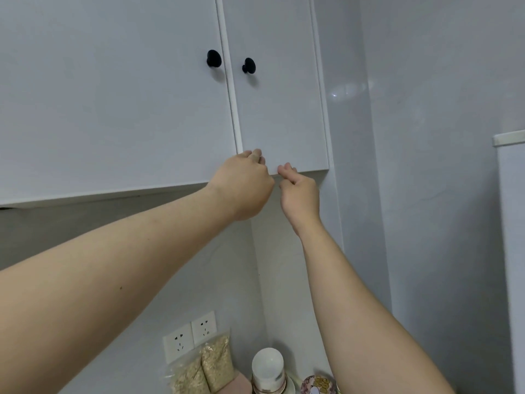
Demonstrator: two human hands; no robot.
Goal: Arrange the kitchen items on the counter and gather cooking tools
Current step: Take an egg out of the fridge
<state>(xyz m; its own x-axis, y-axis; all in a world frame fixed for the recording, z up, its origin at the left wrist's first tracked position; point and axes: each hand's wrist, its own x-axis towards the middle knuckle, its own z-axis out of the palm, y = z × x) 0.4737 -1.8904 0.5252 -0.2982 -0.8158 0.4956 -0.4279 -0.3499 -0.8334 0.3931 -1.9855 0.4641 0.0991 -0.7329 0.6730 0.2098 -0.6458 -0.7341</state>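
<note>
Standing here, I can't read any writing. The round floral-patterned tin lid (319, 384) at the bottom edge perhaps carries gold marks, too blurred to read; the white plastic bottle (268, 366) shows no legible label.

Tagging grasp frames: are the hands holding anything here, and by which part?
Both grip the right door by its bottom edge: left hand at the lower left corner, right hand just beside it. Neither touches its knob.

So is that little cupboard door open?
Shut, it seems: the right door lies flush with its neighbour; fingers grip its bottom edge.
</note>
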